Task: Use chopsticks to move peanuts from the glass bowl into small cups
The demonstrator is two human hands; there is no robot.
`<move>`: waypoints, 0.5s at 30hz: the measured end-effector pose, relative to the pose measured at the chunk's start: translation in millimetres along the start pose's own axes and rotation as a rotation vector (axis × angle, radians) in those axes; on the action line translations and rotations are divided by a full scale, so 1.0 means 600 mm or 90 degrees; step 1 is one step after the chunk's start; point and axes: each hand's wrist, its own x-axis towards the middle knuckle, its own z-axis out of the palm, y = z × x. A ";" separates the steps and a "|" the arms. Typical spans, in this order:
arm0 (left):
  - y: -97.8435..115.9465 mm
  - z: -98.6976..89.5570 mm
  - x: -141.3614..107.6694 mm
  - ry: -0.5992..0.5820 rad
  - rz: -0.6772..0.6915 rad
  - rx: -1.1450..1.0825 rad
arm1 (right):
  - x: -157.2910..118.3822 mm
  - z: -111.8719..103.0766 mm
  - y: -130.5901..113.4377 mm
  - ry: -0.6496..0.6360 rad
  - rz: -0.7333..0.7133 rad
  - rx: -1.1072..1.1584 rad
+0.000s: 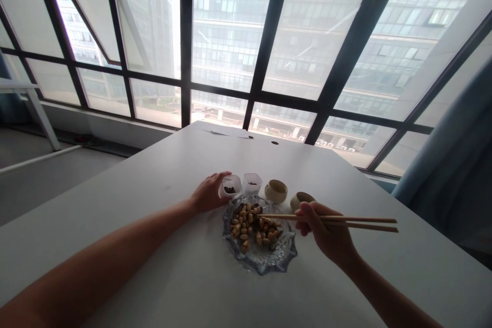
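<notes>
A pair of wooden chopsticks point(361, 223) is gripped in my right hand point(330, 230), the tips among a heap of peanuts point(246, 223) and darker pieces. That heap lies in a scalloped glass dish point(284, 256). My left hand point(209, 192) curls round the side of a small clear plastic cup point(235, 181) with dark bits at its bottom. Beside it stands a second plastic cup point(251, 179), also with a few dark bits inside. Farther right are a beige ceramic cup point(275, 196) and another beige cup point(300, 200), partly hidden by my right hand.
All of this stands on a long white table point(161, 277). Papers point(223, 129) lie at its far end, near two dark round holes. Large framed windows rise behind it. A blue curtain point(453, 148) hangs at right, and another white table point(42, 118) is at far left.
</notes>
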 end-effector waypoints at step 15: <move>-0.006 0.006 0.000 -0.004 -0.017 -0.011 | 0.006 -0.028 -0.024 -0.082 0.041 -0.047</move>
